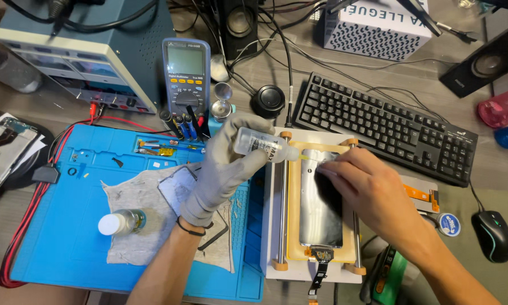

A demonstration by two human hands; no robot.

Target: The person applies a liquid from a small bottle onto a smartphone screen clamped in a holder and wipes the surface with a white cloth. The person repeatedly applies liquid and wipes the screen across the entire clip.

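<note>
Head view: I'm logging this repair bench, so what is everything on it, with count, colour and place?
mat: 1, blue, left
cloth: 1, grey, on mat
small bottle: 1, white cap, on cloth
meter: 1, blue-grey, behind mat
power supply: 1, grey-blue, top left
screen panel: 1, dark, on white plate
keyboard: 1, black, right
mouse: 1, black, far right
squeeze bottle: 1, clear, in left hand
left hand: gloved grey
right hand: bare, on panel

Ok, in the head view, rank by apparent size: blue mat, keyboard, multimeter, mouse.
1. blue mat
2. keyboard
3. multimeter
4. mouse
The mat lies nearer the camera than the keyboard, but the gap is plain anyway.
</note>
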